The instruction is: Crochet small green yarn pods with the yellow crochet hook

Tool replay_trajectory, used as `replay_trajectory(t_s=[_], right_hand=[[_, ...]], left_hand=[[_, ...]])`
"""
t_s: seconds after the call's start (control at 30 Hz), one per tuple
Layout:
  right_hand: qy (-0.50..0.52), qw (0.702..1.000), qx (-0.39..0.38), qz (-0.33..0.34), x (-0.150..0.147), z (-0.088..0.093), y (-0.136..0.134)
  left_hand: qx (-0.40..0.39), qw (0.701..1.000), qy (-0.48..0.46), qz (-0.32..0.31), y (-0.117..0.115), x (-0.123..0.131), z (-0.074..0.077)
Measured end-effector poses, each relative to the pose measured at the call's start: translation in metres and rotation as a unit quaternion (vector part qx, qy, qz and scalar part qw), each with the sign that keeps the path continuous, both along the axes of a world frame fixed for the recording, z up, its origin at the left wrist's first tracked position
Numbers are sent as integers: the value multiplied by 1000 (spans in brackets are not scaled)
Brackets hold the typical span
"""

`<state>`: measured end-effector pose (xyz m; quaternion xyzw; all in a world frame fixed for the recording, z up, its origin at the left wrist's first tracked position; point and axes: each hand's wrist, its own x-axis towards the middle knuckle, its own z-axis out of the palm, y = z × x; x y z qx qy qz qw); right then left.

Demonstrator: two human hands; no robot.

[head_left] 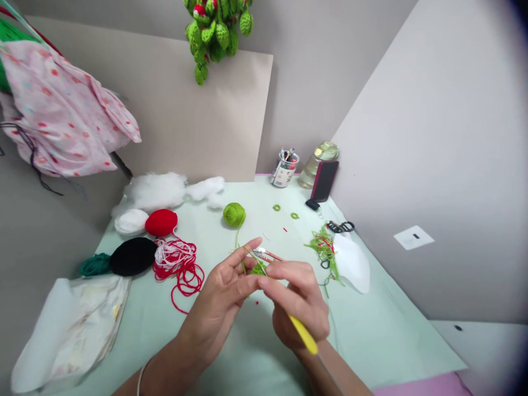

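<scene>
My left hand pinches a small light-green crochet piece, with green yarn running over its forefinger. My right hand grips a crochet hook with a yellow handle; its tip is at the green piece. The yarn strand leads back to a light-green yarn ball on the pale green table. Both hands meet over the middle of the table.
At left lie a red ball, a white ball, a black ball, dark green yarn, loose red and white yarn and stuffing. Yarn scraps, scissors, a pen cup, a bottle and a phone sit right.
</scene>
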<state>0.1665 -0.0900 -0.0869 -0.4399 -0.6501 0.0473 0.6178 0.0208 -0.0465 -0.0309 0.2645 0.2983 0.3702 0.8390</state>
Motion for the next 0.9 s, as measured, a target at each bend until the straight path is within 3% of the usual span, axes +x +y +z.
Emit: replay_trajectory(t_s=[0.07, 0.23, 0.47, 0.73, 0.9], right_hand=[[52, 997, 62, -14, -6, 12, 5], [139, 989, 27, 31, -11, 36, 10], [198, 977, -9, 82, -7, 37, 8], [354, 920, -109, 126, 5, 46, 11], [386, 893, -170, 155, 10, 48, 20]], left_hand=[[-7, 1000, -13, -5, 1, -1, 2], [41, 999, 18, 26, 3, -8, 4], [128, 987, 87, 41, 11, -17, 4], [159, 982, 98, -4, 19, -23, -2], [145, 985, 88, -38, 20, -21, -2]])
